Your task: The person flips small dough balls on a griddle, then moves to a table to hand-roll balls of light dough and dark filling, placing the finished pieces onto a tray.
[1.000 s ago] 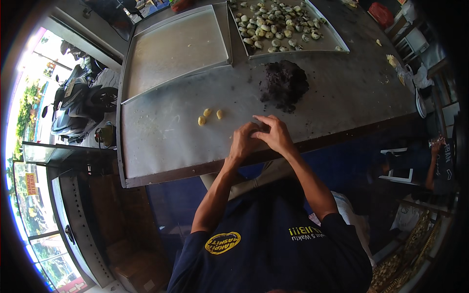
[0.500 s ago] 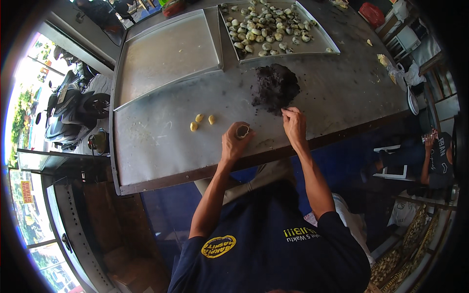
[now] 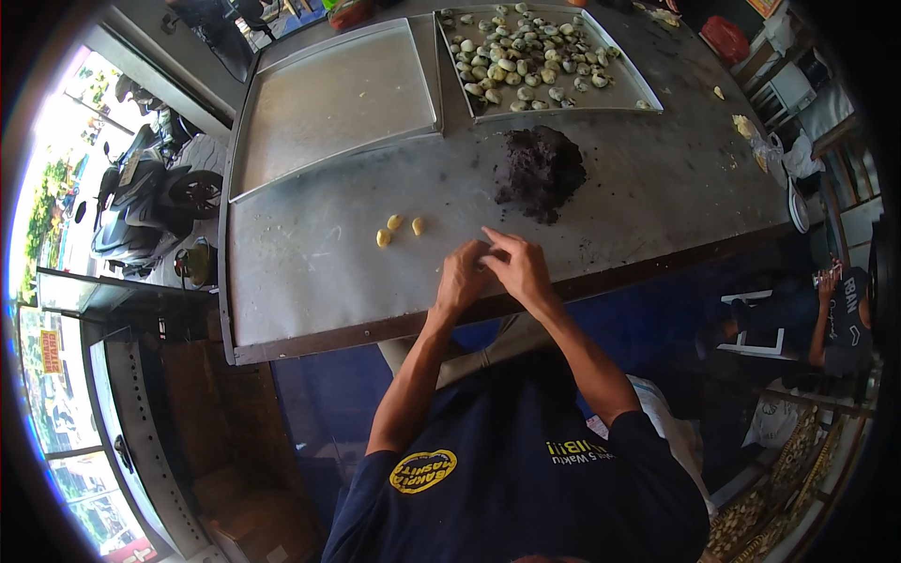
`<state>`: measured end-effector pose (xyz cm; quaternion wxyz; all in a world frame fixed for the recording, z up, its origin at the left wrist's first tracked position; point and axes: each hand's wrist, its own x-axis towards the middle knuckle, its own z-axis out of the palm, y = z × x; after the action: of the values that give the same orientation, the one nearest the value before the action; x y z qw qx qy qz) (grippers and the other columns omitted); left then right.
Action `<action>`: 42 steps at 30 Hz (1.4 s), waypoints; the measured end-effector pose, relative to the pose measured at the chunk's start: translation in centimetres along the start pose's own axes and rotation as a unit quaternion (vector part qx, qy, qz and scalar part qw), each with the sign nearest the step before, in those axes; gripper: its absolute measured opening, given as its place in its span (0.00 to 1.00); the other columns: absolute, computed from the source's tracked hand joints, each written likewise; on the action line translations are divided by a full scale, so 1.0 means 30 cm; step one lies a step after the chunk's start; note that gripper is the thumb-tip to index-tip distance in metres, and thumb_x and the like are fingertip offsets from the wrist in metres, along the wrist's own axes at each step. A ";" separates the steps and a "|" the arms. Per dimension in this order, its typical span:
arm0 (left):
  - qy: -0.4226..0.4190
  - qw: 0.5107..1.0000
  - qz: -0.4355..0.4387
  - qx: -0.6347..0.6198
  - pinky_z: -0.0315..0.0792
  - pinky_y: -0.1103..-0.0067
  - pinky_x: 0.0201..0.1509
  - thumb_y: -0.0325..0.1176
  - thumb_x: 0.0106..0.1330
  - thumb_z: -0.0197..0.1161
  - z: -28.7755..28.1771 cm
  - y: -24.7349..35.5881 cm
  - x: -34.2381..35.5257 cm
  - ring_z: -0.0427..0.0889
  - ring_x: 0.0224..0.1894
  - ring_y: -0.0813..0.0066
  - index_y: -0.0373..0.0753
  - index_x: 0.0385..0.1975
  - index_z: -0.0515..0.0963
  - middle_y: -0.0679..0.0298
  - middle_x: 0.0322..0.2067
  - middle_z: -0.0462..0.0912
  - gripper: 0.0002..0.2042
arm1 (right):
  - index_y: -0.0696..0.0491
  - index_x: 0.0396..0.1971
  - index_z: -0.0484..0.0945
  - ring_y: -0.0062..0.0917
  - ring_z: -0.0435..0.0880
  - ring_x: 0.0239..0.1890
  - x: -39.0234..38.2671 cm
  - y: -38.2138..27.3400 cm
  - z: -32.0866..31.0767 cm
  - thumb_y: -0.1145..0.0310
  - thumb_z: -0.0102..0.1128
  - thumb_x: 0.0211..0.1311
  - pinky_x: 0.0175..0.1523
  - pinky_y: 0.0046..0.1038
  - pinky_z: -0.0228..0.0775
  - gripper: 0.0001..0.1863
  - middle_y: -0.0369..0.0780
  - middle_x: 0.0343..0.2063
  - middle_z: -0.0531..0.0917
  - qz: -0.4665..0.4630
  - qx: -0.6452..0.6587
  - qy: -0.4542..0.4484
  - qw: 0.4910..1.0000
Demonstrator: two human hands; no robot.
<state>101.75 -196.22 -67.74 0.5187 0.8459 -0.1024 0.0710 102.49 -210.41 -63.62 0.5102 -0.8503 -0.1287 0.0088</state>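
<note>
My left hand (image 3: 459,280) is curled round a small piece of pale dough, now mostly hidden by the fingers. My right hand (image 3: 522,268) meets it at the table's near edge, its thumb and bent fingers pressing at the dough while the index finger points outward. Beyond the hands sits a crumbly mound of dark filling (image 3: 542,171). To the left of my hands lie a few small yellow dough pieces (image 3: 384,238), close together on the metal table (image 3: 328,291).
A shallow metal tray (image 3: 338,103) lies at the far left. Beside it, another tray (image 3: 569,114) holds many round, pale balls with dark patches. A red plastic bag (image 3: 725,39) lies at the far right. Another person (image 3: 849,314) is off to the right, and a motorbike (image 3: 141,206) stands outside.
My right hand has left the edge of the dark mound and come over to my left hand. The cup-shaped dough, seen open before, is now covered by my fingers.
</note>
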 end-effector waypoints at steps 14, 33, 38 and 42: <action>-0.010 0.980 -0.158 -0.116 0.70 0.71 0.41 0.43 0.74 0.47 -0.029 -0.049 0.009 0.78 0.32 0.66 0.31 0.35 0.78 0.54 0.28 0.79 0.20 | 0.58 0.51 0.73 0.39 0.74 0.53 0.319 0.143 -0.188 0.71 0.60 0.61 0.56 0.34 0.71 0.19 0.44 0.47 0.75 -0.167 -0.345 0.205 0.901; 0.031 0.986 0.048 0.159 0.68 0.64 0.49 0.28 0.64 0.56 -0.086 -0.053 0.013 0.75 0.40 0.54 0.35 0.43 0.74 0.53 0.39 0.76 0.09 | 0.62 0.49 0.72 0.42 0.74 0.55 0.016 0.222 -0.106 0.73 0.58 0.60 0.52 0.33 0.75 0.18 0.49 0.50 0.73 -0.103 -0.361 0.186 0.908; 0.084 0.973 0.055 0.208 0.69 0.64 0.43 0.29 0.67 0.52 -0.097 -0.041 0.015 0.77 0.38 0.53 0.35 0.38 0.75 0.54 0.38 0.78 0.07 | 0.62 0.57 0.69 0.43 0.68 0.62 -0.043 0.234 -0.098 0.76 0.55 0.60 0.59 0.32 0.73 0.23 0.50 0.59 0.69 -0.086 -0.415 0.129 0.897; 0.039 0.963 -0.019 0.267 0.65 0.64 0.39 0.35 0.70 0.49 -0.146 -0.018 0.205 0.76 0.34 0.53 0.37 0.34 0.73 0.55 0.37 0.77 0.09 | 0.60 0.56 0.71 0.43 0.69 0.61 -0.005 0.217 -0.134 0.75 0.54 0.61 0.57 0.33 0.73 0.22 0.50 0.60 0.68 -0.068 -0.396 0.099 0.910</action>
<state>107.79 -192.69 -64.84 0.2789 0.9519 -0.0433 0.1189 104.30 -216.81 -67.37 0.1410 -0.9683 -0.1280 -0.1619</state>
